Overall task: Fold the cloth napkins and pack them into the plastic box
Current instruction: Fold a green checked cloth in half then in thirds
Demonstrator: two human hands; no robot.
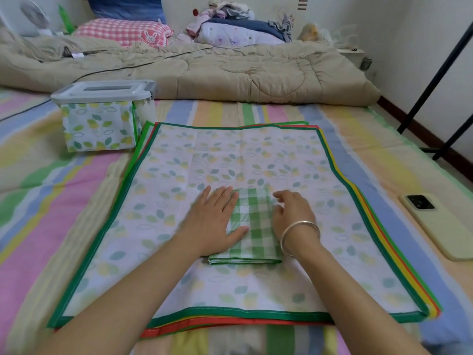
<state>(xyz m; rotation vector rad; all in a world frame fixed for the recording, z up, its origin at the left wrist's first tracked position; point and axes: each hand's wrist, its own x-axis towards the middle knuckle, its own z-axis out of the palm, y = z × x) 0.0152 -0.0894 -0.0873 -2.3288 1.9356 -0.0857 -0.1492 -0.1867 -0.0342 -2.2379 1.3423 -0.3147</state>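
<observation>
A folded green-and-white checked napkin lies on top of a stack of flat leaf-print napkins with green, yellow and red borders. My left hand lies flat on the folded napkin's left side, fingers straight, thumb across the cloth. My right hand sits at its right edge with fingers loosely curled against the fold; a silver bangle is on that wrist. The plastic box, with a grey lid on and a leaf-print napkin visible inside, stands at the back left of the stack.
Everything rests on a striped pastel bedsheet. A phone lies to the right of the stack. A beige quilt, pillows and clothes fill the back. Black stand legs rise at the far right.
</observation>
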